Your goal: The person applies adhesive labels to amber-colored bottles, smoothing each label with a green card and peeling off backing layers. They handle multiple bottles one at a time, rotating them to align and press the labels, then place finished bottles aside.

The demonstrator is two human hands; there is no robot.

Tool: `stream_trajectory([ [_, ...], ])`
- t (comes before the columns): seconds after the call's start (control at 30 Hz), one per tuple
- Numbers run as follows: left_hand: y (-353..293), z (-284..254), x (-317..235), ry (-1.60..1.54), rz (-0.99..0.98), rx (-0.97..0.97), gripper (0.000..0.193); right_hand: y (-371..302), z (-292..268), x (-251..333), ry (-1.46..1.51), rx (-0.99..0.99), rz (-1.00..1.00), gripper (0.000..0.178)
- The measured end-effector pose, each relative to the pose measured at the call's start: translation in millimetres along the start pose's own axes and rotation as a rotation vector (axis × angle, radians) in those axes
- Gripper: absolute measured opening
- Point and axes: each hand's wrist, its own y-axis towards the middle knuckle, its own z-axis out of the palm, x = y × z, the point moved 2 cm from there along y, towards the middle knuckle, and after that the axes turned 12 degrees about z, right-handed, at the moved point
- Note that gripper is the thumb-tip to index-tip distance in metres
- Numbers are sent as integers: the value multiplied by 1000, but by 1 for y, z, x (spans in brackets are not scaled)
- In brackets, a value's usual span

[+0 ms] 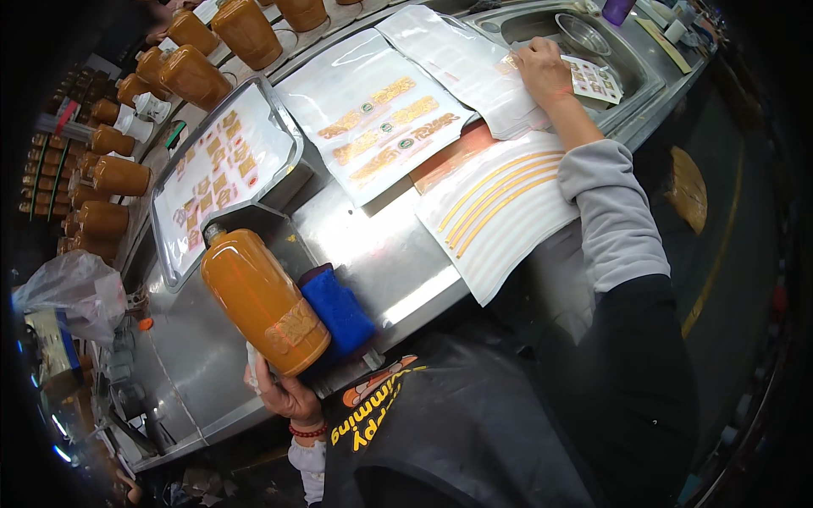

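Observation:
A glossy orange-brown bottle [254, 292] lies tilted against a folded blue cloth [337, 311] at the counter's near left. It bears a gold patterned decal [295, 328] near its base. My left hand [288, 396], with a red bead bracelet, is beside that base. Its fingers are closed round a small white piece [251, 366], perhaps cloth; whether they also touch the bottle is unclear. Far right, my right hand [544, 72] bends down over a white sheet [457, 59], its fingers closed at the edge near a small gold decal. The fingertips are partly hidden.
A metal tray [292, 161] holds a sheet of decals. Beside it lie a sheet with gold strips [360, 97] and one with curved gold bands [508, 190]. A sink [631, 63] is at the back right. Several orange-brown bottles [246, 34] line the far and left sides.

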Motion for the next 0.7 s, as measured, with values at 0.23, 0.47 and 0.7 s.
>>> stream_trajectory([
  [0.23,14,3,-12,-17,13,3,36,4,-15,5,-55,-260,-152,11],
  [0.47,8,0,-6,22,-22,39,37,16,-23,14,85,-368,-198,12],
  [0.7,1,1,-4,-36,-71,-43,41,58,-14,132,696,356,-205,30],
])
